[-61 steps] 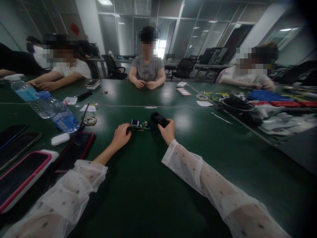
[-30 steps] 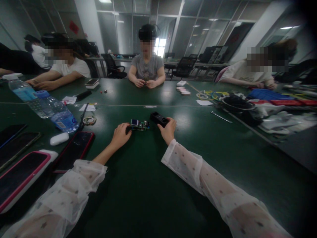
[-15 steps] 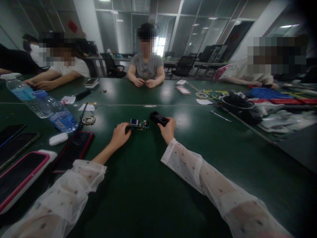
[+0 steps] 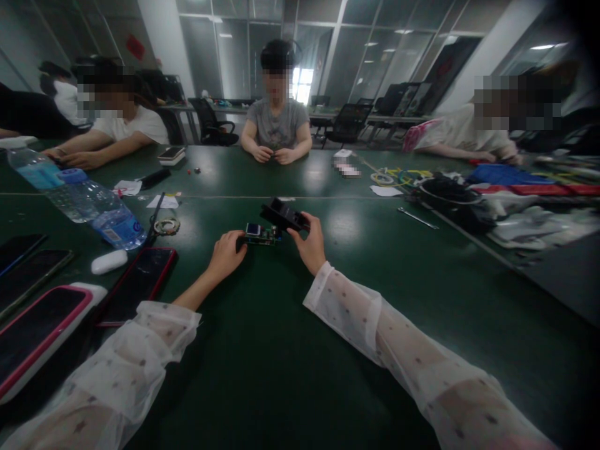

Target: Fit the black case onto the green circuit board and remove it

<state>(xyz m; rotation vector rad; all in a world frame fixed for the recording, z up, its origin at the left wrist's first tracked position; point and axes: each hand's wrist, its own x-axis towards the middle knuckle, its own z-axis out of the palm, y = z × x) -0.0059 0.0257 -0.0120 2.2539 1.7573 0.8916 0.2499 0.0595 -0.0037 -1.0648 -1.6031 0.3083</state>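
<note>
A green circuit board (image 4: 265, 237) with a small screen (image 4: 254, 229) is near the middle of the dark green table. My left hand (image 4: 227, 253) grips its left end between thumb and fingers. My right hand (image 4: 309, 242) holds a black plastic case (image 4: 284, 215) by its right end. The case is tilted, its far-left end raised, just behind and above the right part of the board. Whether case and board touch I cannot tell.
Two water bottles (image 4: 110, 215), a white case (image 4: 109, 262) and several phones (image 4: 140, 281) lie at the left. A wrench (image 4: 417, 218), cables (image 4: 398, 177) and plastic bags (image 4: 534, 219) are at the right. Several people sit around the table.
My right hand has moved left and slightly up with the black case, which is now more tilted and close over the board. My left hand has hardly moved.
</note>
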